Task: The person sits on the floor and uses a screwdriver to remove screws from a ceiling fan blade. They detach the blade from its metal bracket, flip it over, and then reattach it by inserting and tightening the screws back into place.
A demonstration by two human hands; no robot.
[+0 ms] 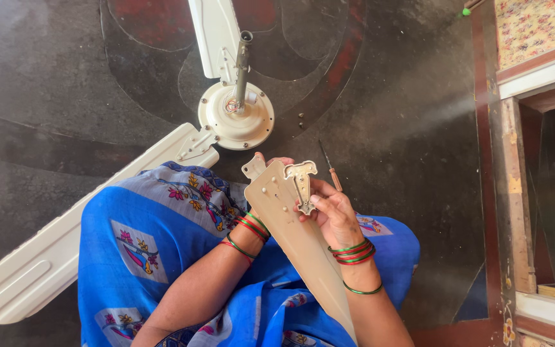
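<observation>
A loose cream fan blade, smooth painted metal, long and tapering, lies across the person's lap on blue flowered cloth, its broad end raised between both hands. The right hand sits at the blade's right edge, its grip pinching a small T-shaped metal bracket against the blade face, thumb on top and fingers curled behind. The left hand is almost wholly hidden behind the blade; only fingertips show over the top edge beside a second small bracket tab, so whether that grip is spread or closed on the blade cannot be told. Just beyond the right hand lies a thin screwdriver with a dark shaft and a wooden-looking handle on the dark, speckled stone floor. Farther out stands the round cream motor housing with a grey metal rod rising from it; two more blades are attached, one running down-left, one cut off by the top edge. Tiny screws lie near the housing, hard to make out.
</observation>
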